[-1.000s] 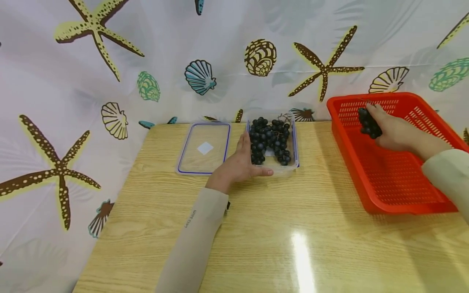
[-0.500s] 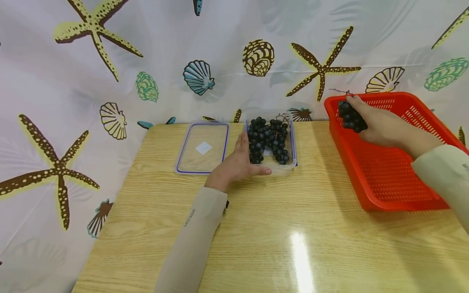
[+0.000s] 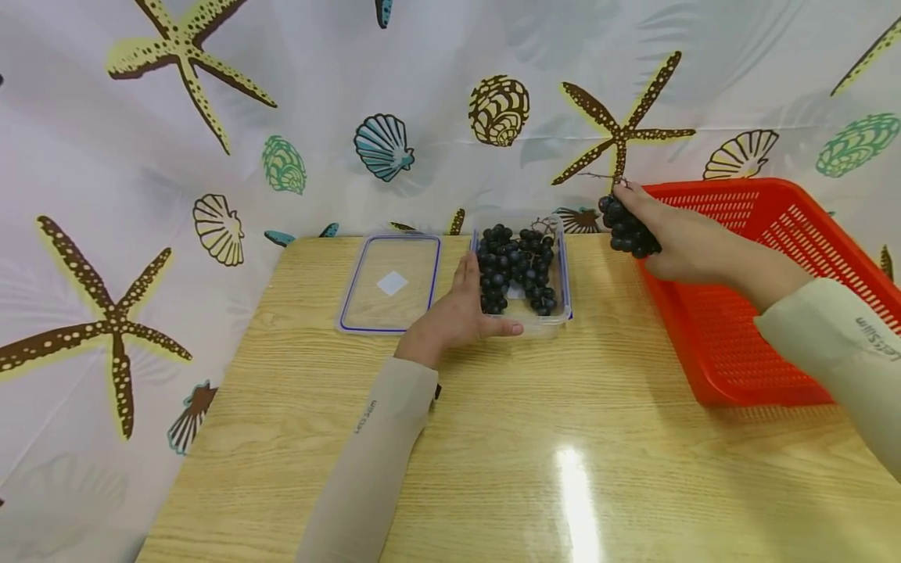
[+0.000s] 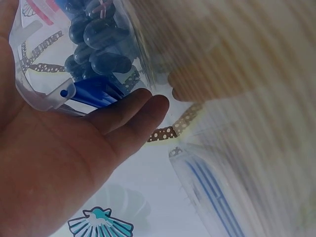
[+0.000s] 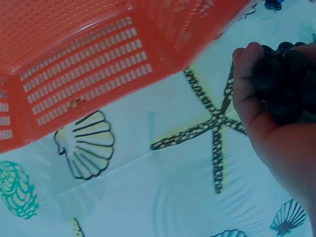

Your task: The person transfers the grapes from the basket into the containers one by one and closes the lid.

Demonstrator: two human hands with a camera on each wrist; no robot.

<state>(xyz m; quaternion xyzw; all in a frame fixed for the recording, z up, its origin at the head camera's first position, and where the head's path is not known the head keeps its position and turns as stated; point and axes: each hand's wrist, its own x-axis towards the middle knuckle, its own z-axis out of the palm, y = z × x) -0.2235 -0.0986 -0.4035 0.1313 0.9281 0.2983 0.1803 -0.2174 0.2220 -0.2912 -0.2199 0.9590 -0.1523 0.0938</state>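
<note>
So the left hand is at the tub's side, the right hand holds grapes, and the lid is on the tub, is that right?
Not quite: the lid lies on the table, left of the tub, as the head view shows. The left hand is at the tub's side and the right hand holds grapes.

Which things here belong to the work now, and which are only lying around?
Probably in the work:
bunch of grapes, in the right hand
clear container with other grapes, left hand at its side
red basket, near right hand

Not handled:
lid, beside the container, perhaps needed later
patterned cloth behind
</note>
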